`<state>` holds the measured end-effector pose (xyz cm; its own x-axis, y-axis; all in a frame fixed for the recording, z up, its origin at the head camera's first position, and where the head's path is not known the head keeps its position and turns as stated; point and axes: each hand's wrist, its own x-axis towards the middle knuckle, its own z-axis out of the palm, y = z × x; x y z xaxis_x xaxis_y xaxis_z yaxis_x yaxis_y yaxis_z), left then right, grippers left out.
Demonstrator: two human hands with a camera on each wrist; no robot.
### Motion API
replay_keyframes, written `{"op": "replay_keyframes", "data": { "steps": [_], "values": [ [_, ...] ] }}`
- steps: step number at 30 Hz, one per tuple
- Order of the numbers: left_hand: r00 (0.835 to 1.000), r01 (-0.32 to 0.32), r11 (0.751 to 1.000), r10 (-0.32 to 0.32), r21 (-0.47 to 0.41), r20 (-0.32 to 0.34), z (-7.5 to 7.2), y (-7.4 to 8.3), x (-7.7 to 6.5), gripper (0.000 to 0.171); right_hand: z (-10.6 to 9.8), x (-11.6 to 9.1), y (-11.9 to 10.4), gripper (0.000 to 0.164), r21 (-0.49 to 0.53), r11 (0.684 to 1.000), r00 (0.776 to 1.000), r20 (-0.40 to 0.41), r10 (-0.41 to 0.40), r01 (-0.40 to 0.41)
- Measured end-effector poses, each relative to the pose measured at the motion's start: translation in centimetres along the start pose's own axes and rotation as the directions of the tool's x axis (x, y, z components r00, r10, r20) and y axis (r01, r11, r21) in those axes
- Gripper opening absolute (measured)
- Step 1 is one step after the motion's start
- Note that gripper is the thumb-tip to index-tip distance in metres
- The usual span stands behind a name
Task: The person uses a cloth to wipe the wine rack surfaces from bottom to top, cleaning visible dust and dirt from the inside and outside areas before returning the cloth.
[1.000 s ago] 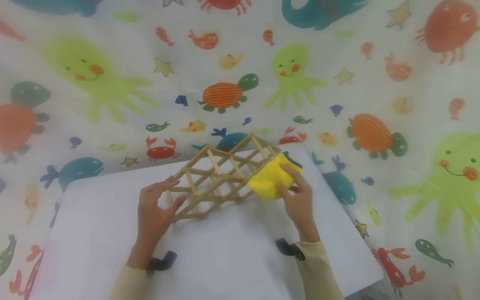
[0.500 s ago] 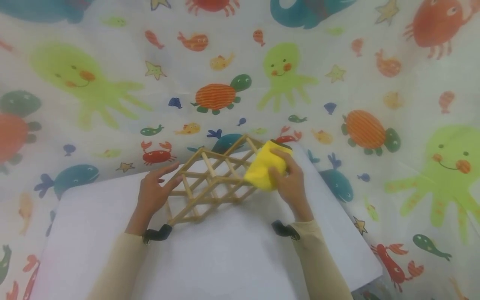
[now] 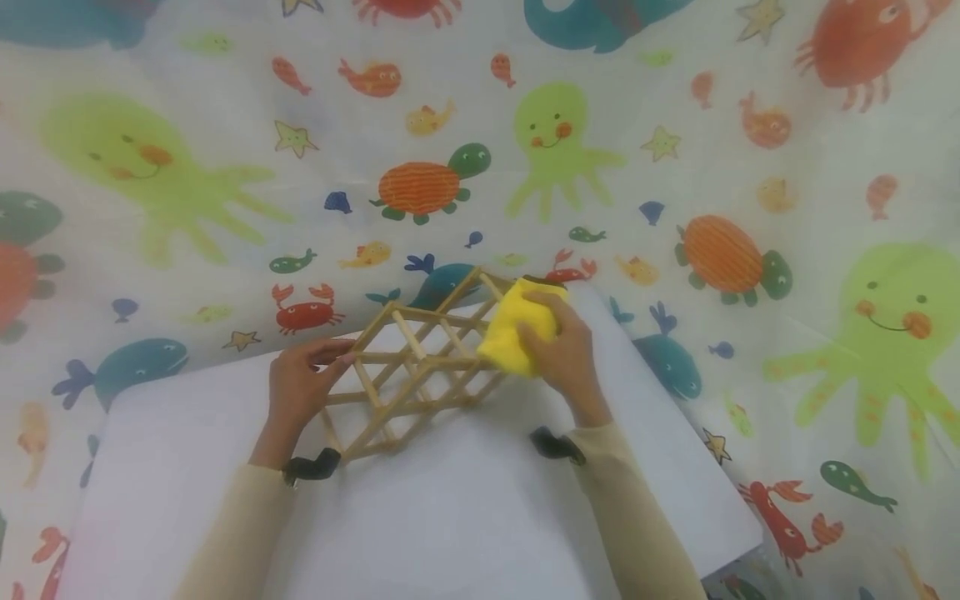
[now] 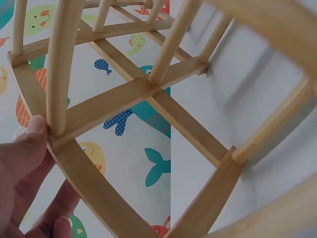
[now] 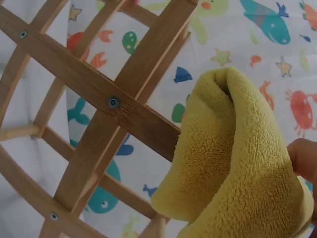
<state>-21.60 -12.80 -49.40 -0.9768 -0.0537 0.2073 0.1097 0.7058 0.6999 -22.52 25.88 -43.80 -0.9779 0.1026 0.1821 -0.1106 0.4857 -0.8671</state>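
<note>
A folding wooden rack (image 3: pixel 411 335), a lattice of flat slats and round dowels with metal pivots, stands at the table's far side. My left hand (image 3: pixel 296 387) pinches its left corner; the left wrist view puts the thumb (image 4: pixel 22 153) on the joint, with fingers partly behind the slat. In my right hand (image 3: pixel 566 350) is a fluffy yellow cloth (image 3: pixel 517 329), bunched up over the rack's right end. In the right wrist view the folded cloth (image 5: pixel 257 168) covers the end of one slat (image 5: pixel 64 62), and most of that hand is out of frame.
The rack rests on a white table (image 3: pixel 450 517). A curtain (image 3: pixel 615 108) printed with sea animals hangs behind and around it. Each wrist wears a black strapped device, one on the left (image 3: pixel 311 465) and one on the right (image 3: pixel 557 444).
My right hand has moved up and slightly left with the cloth, which now stands more upright. My left thumb and fingers, earlier spread apart, have closed on the rack's corner.
</note>
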Motion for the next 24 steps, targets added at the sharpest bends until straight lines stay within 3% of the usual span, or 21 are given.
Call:
{"op": "replay_keyframes", "data": {
  "steps": [10, 18, 24],
  "values": [
    [0.997, -0.034, 0.999, 0.036, 0.022, -0.075, 0.0, -0.7, -1.8, 0.031, 0.3, 2.8, -0.4, 0.04, -0.068, 0.997, 0.997, 0.068, 0.027, -0.022],
    [0.997, 0.063, 0.998, -0.064, -0.011, -0.035, 0.0, -0.2, -3.6, 0.033, 0.5, 4.4, -0.9, 0.04, -0.114, 0.993, 0.99, 0.135, 0.033, -0.018],
    [0.996, 0.025, 0.999, -0.029, -0.045, -0.087, 0.4, 0.0, -5.0, 0.025, 0.8, 6.0, -0.6, 0.041, -0.137, 0.991, 0.987, 0.16, 0.011, 0.011]
  ]
}}
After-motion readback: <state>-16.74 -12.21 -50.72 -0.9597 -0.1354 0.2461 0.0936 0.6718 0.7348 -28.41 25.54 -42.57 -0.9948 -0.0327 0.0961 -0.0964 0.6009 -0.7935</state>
